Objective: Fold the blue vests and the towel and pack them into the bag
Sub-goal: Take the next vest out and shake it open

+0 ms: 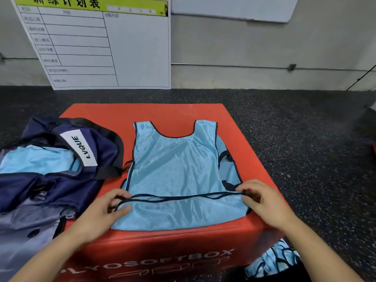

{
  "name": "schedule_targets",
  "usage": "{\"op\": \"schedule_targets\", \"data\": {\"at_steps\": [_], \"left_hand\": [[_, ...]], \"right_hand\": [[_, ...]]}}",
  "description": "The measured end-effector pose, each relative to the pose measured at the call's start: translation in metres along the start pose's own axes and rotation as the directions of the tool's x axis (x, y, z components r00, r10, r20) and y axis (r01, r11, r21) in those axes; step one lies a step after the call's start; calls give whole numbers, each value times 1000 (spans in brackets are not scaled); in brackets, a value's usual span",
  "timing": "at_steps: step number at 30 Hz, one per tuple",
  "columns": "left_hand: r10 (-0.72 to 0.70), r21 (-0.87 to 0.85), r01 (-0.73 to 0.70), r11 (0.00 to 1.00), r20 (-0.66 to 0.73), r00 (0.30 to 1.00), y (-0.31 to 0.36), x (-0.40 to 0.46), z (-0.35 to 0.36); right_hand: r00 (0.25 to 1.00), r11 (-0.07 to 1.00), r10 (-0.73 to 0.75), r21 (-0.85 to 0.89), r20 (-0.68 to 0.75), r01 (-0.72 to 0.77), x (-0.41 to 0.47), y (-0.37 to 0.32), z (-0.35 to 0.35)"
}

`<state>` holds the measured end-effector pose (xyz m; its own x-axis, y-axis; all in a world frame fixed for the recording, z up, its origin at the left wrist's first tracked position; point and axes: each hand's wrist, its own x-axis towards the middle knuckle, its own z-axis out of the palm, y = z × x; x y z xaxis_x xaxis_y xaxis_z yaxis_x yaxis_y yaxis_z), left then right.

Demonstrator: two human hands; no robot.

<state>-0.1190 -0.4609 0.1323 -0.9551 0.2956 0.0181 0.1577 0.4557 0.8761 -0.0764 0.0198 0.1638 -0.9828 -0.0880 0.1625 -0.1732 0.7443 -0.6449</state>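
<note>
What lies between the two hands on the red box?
In the head view, the lower part of the blue vest spans from the left hand to the right hand, its dark hem trim between them, on the red box.

red soft box (234, 129) | on top: light-blue vest (175, 167) spread flat, navy bag (50, 180) overhanging left edge

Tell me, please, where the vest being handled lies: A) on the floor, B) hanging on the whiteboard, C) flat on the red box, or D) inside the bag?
C: the vest lies spread flat on the red box, both hands at its lower hem, left hand and right hand, with the bag beside it.
</note>
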Motion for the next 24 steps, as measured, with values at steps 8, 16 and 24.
{"op": "schedule_targets", "data": {"at_steps": [8, 16, 24], "left_hand": [[-66, -87, 69, 994, 38, 997, -3, 10, 1], [-72, -37, 73, 997, 35, 997, -1, 5, 2], [-69, 16, 69, 998, 19, 997, -1, -5, -2]], "right_hand": [[999, 980, -35, -194, 20, 38, 11, 13, 10], [999, 970, -33, -242, 16, 36, 9, 14, 15], [1000, 964, 9, -265, 29, -1, 3, 14, 14]]}}
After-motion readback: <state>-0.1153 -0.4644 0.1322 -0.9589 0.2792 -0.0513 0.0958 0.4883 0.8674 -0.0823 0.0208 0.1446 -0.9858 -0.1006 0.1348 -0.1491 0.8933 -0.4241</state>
